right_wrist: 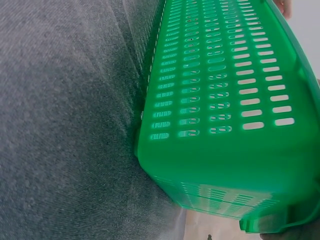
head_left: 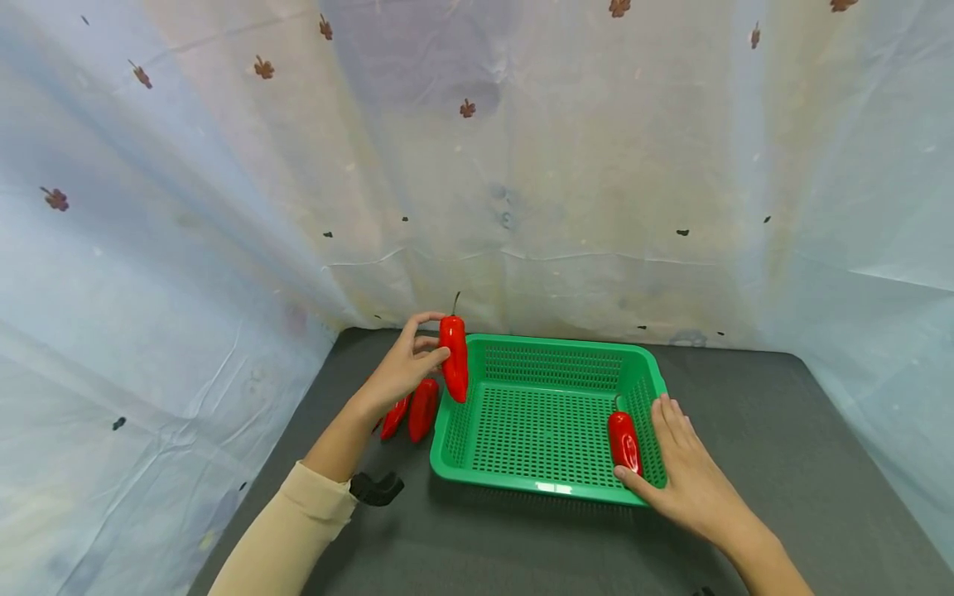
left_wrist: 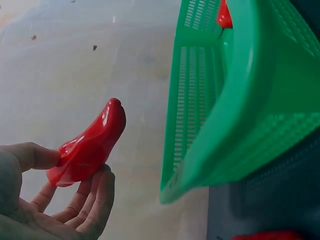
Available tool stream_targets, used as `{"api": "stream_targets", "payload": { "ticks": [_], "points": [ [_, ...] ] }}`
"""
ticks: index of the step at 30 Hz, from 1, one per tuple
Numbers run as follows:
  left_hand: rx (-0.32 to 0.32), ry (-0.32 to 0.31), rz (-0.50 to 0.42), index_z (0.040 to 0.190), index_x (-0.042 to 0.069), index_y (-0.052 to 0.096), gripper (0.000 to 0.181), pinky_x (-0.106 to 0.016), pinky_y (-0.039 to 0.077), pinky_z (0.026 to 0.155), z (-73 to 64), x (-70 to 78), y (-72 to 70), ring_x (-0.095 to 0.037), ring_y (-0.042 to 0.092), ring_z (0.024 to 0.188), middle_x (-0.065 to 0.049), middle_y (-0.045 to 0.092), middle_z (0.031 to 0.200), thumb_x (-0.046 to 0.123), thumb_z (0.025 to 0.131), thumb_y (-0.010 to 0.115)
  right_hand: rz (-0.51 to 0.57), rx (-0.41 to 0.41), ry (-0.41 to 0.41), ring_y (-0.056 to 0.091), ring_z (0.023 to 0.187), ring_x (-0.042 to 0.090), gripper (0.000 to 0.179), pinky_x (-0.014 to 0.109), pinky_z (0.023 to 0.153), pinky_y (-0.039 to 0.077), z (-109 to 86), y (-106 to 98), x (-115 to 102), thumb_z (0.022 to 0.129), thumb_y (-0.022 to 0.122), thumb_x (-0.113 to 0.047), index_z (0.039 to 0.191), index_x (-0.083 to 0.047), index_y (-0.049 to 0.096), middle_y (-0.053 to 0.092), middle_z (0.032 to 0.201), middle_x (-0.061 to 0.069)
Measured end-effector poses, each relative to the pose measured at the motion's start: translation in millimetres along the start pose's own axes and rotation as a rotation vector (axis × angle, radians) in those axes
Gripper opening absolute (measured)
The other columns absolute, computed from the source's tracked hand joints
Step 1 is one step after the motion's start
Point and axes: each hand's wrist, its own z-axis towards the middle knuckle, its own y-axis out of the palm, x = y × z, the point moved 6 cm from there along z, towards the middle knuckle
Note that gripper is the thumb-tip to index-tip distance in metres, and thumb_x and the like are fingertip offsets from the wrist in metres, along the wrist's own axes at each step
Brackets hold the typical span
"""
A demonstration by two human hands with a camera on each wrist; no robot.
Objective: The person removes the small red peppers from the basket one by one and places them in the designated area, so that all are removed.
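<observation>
Okay, my left hand (head_left: 406, 364) pinches a pepper (head_left: 454, 358), just below centre; probably light, stiff, slick, so grip its thick middle. Right hand (head_left: 693, 480), fingers straight, touches basket (head_left: 507, 480), lower right.

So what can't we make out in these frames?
Head view: exact count of loose peppers left of the basket; the left hand and wrist cover part of them.
Left wrist view: most of the pepper in the basket, hidden by the rim and top edge; also a red thing, cut off by the bottom edge.
Right wrist view: basket contents, hidden by its wall.
</observation>
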Motion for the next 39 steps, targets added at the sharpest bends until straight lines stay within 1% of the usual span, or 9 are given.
{"api": "stream_targets", "payload": {
  "ticks": [9, 14, 18, 23, 26, 28, 33, 37, 39],
  "points": [
    [0.078, 0.004, 0.109, 0.164, 0.026, 0.034, 0.059, -0.048, 0.057, 0.094, -6.8, -10.6, -34.5, -0.037, 0.066, 0.12, -0.02, 0.055, 0.149, 0.021, 0.112, 0.06, 0.004, 0.003, -0.001, 0.002, 0.165, 0.046, 0.116, 0.037, 0.132, -0.009, -0.4, -0.1, 0.2, 0.1, 0.067, -0.064, 0.169, 0.007, 0.007, 0.002, 0.177, 0.027],
    [0.112, 0.003, 0.148, 0.166, 0.024, 0.032, 0.061, -0.049, 0.057, 0.098, -11.1, -16.9, -52.1, -0.04, 0.063, 0.128, -0.021, 0.053, 0.152, 0.021, 0.112, 0.06, 0.007, 0.004, -0.005, 0.0, 0.165, 0.043, 0.116, 0.035, 0.131, -0.01, -0.1, -0.8, -0.1, 0.1, 0.067, -0.064, 0.169, 0.007, 0.007, 0.002, 0.177, 0.027],
    [0.136, -0.007, 0.174, 0.167, 0.022, 0.031, 0.061, -0.054, 0.056, 0.102, -13.7, -23.2, -64.6, -0.042, 0.062, 0.129, -0.023, 0.052, 0.153, 0.019, 0.113, 0.059, 0.006, 0.005, -0.005, 0.001, 0.165, 0.044, 0.116, 0.038, 0.132, -0.009, 0.0, -0.9, 0.3, 0.1, 0.068, -0.064, 0.169, 0.007, 0.008, 0.003, 0.177, 0.027],
    [0.156, -0.016, 0.232, 0.167, 0.023, 0.03, 0.062, -0.047, 0.057, 0.094, -17.9, -29.0, -77.7, -0.042, 0.065, 0.123, -0.024, 0.052, 0.153, 0.018, 0.112, 0.058, 0.005, 0.007, -0.001, 0.004, 0.164, 0.046, 0.116, 0.049, 0.133, -0.001, 0.0, -0.7, 1.1, 0.099, 0.068, -0.065, 0.169, 0.007, 0.008, 0.003, 0.178, 0.026],
    [0.165, -0.015, 0.249, 0.167, 0.022, 0.03, 0.062, -0.048, 0.056, 0.095, -20.7, -32.7, -84.5, -0.043, 0.066, 0.123, -0.026, 0.053, 0.152, 0.015, 0.112, 0.058, 0.005, 0.006, 0.003, 0.004, 0.164, 0.046, 0.117, 0.055, 0.133, 0.004, 0.1, -0.6, 1.5, 0.099, 0.068, -0.065, 0.169, 0.006, 0.008, 0.003, 0.178, 0.026],
    [0.17, -0.01, 0.252, 0.167, 0.019, 0.03, 0.063, -0.05, 0.057, 0.096, -22.3, -35.4, -88.5, -0.046, 0.065, 0.124, -0.028, 0.053, 0.15, 0.013, 0.112, 0.058, 0.007, 0.005, 0.005, 0.003, 0.165, 0.045, 0.117, 0.055, 0.133, 0.004, 0.0, -0.5, 1.4, 0.099, 0.068, -0.065, 0.169, 0.006, 0.008, 0.003, 0.178, 0.026],
    [0.18, 0.003, 0.249, 0.166, 0.012, 0.032, 0.062, -0.054, 0.06, 0.095, -25.8, -42.4, -98.6, -0.05, 0.058, 0.134, -0.034, 0.05, 0.151, 0.007, 0.111, 0.058, 0.015, 0.002, 0.004, 0.002, 0.165, 0.046, 0.116, 0.045, 0.133, -0.004, -0.5, -0.8, 0.4, 0.099, 0.068, -0.065, 0.169, 0.006, 0.009, 0.003, 0.178, 0.026],
    [0.185, 0.002, 0.295, 0.166, 0.007, 0.031, 0.061, -0.058, 0.059, 0.097, -28.2, -49.5, -108.8, -0.053, 0.054, 0.137, -0.038, 0.047, 0.154, 0.006, 0.111, 0.057, 0.014, 0.005, 0.0, 0.003, 0.164, 0.046, 0.116, 0.047, 0.133, -0.002, -0.4, -1.2, 0.0, 0.099, 0.068, -0.064, 0.169, 0.006, 0.009, 0.003, 0.178, 0.026],
    [0.199, -0.015, 0.332, 0.166, 0.006, 0.032, 0.06, -0.055, 0.06, 0.094, -28.9, -53.3, -114.2, -0.053, 0.058, 0.134, -0.039, 0.048, 0.153, 0.007, 0.111, 0.057, 0.014, 0.004, 0.0, 0.003, 0.164, 0.046, 0.116, 0.05, 0.133, 0.0, -0.3, -1.0, 0.4, 0.099, 0.068, -0.064, 0.169, 0.006, 0.009, 0.003, 0.178, 0.026]
  ]
}}
